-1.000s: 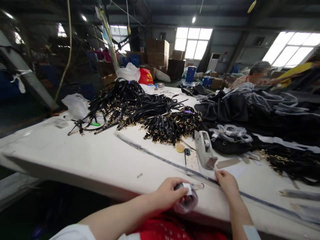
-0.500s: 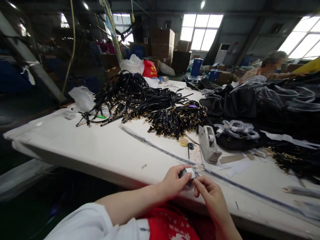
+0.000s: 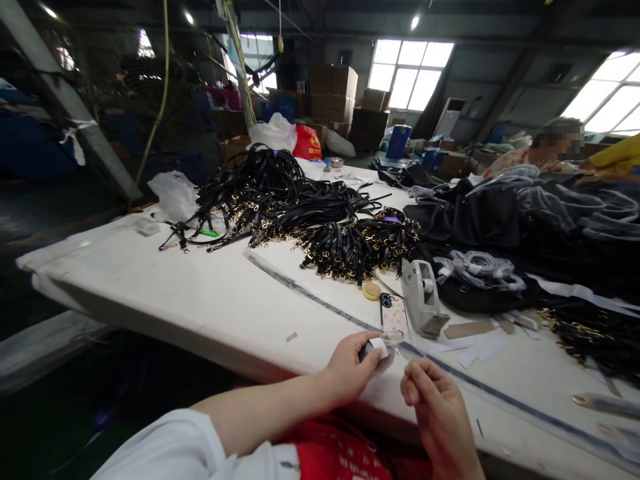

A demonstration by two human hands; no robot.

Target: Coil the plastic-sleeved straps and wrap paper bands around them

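Note:
At the table's near edge, my left hand is closed around a small dark item with a white piece on it; a clear plastic end with a small ring sticks out beyond the fingers. My right hand is a short way to the right, its thumb and fingertips pinched together. Whatever those fingertips hold, if anything, is too small to make out. A long strip in clear plastic crosses the table past both hands. Just beyond them lie a phone and a grey tape dispenser.
Black straps with gold buckles are heaped mid-table on the white table. Black material and coiled clear tubing fill the right side. A round yellow tin sits by the phone. Another person is at the far right.
My right hand has moved right, away from the item in my left hand, its fingertips still pinched. My left hand keeps its hold. The whole view has shifted slightly.

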